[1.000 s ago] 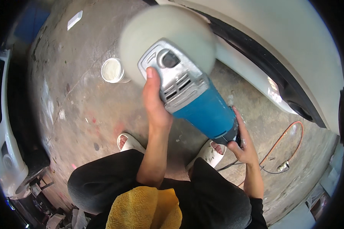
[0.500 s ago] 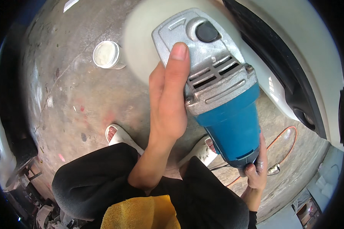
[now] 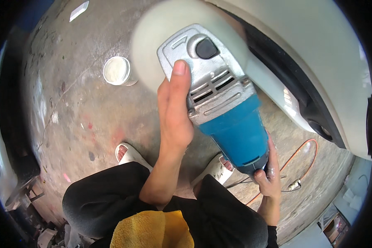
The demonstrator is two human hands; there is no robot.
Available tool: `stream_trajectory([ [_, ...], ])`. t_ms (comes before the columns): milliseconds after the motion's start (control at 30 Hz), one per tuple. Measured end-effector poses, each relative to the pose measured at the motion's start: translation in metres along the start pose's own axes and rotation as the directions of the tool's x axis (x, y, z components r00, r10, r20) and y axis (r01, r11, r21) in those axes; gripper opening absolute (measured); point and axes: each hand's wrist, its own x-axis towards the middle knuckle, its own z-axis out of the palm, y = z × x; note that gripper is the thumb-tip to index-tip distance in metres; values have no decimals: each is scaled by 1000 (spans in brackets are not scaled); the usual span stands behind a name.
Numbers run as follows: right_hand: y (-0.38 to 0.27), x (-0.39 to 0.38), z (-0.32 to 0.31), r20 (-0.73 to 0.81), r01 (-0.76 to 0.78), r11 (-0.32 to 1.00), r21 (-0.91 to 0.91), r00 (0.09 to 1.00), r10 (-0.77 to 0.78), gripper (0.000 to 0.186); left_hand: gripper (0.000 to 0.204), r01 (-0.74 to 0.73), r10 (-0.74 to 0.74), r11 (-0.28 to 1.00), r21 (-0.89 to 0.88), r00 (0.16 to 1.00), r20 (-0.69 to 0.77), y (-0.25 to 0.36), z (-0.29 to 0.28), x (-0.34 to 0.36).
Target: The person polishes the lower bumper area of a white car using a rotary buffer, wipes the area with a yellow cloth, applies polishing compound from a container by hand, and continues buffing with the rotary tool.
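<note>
Both my hands hold a polisher (image 3: 235,138) with a blue body and a silver metal head, slanting across the middle of the view. My left hand (image 3: 174,111) is wrapped round the side of the metal head, thumb lying on top. My right hand (image 3: 270,175) grips the dark rear end, its fingers partly hidden behind the body. Under the head, a round whitish pad (image 3: 146,45) is smeared as if spinning. Its right side overlaps a white car bumper (image 3: 339,70) with black trim (image 3: 283,68); whether they touch I cannot tell.
A white tub (image 3: 115,70) of pale stuff stands on the stained concrete floor beyond my sandals (image 3: 132,155). An orange cord (image 3: 315,153) loops at the right. A yellow cloth (image 3: 151,229) lies on my lap. Another vehicle part (image 3: 2,177) stands at the left edge.
The polisher has shifted a little left and toward me, both hands keeping their hold. The view has tilted slightly, so the tub and the bumper sit differently in it.
</note>
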Motion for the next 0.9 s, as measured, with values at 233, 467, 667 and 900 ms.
stream_trajectory([
  [233,37,20,9,113,90,995,31,989,-93,104,53,15,-9,999,53,993,-118,-21,-19,-2],
  [467,74,61,51,38,125,976,-179,992,-120,106,51,-63,90,961,269,992,-91,-31,-31,5],
  [667,90,61,68,-34,-39,998,-51,999,38,109,51,-105,129,935,339,990,-50,-41,-40,6],
  [900,99,61,58,-15,85,980,-182,996,-89,101,50,-3,-11,998,-63,977,-214,-66,-52,1],
])
